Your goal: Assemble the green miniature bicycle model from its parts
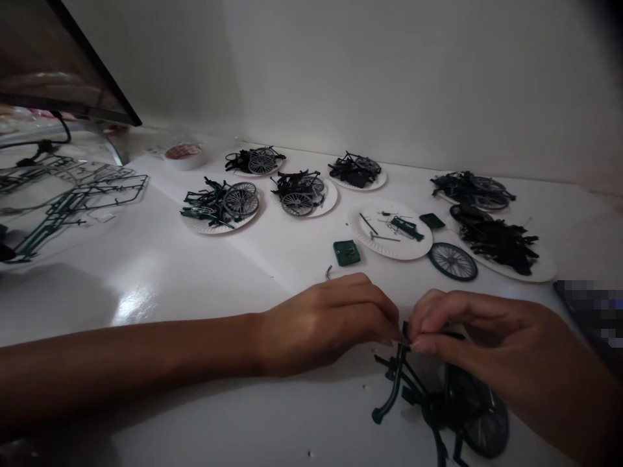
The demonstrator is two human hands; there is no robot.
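Observation:
A partly assembled dark green model bicycle lies near the front edge of the view, its spoked wheel toward the right. At the upper end of its curved tube, the fingertips of my left hand and my right hand meet in a pinch. Both hands are closed there, and any small part between the fingertips is hidden. Beyond my hands are a loose spoked wheel, a green square piece, a small bent grey piece and a paper plate with a few thin parts.
More plates with bicycle parts stand along the back and right of the white table. Green part frames lie at left, below a monitor. A tape roll sits near the wall; a dark object lies far right.

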